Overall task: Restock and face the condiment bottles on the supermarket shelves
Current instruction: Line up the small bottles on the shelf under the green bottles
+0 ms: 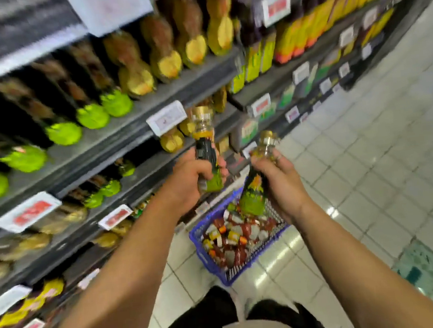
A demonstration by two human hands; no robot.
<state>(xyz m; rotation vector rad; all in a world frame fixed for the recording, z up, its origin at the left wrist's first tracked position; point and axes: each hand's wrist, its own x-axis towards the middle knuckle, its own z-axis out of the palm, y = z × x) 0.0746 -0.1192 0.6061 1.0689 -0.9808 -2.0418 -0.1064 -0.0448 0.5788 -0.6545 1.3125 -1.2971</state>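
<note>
My left hand [189,178] grips a dark sauce bottle [206,148] with a gold cap and green label, held upright in front of the shelves. My right hand [281,181] grips a second, matching bottle [255,186] by its neck, tilted with its green base down over the basket. Both bottles hang in the air, a short gap between them. Rows of dark bottles with green labels [90,115] and yellow labels [167,62] stand on the shelves [183,87] to the left. The picture is blurred.
A blue wire basket [215,264] on the white tiled floor [371,174] holds several small red and yellow sauce bottles. Price tags [166,117] hang along the shelf edges. More yellow and orange bottles [303,32] fill the far shelves. My dark trouser legs show at the bottom.
</note>
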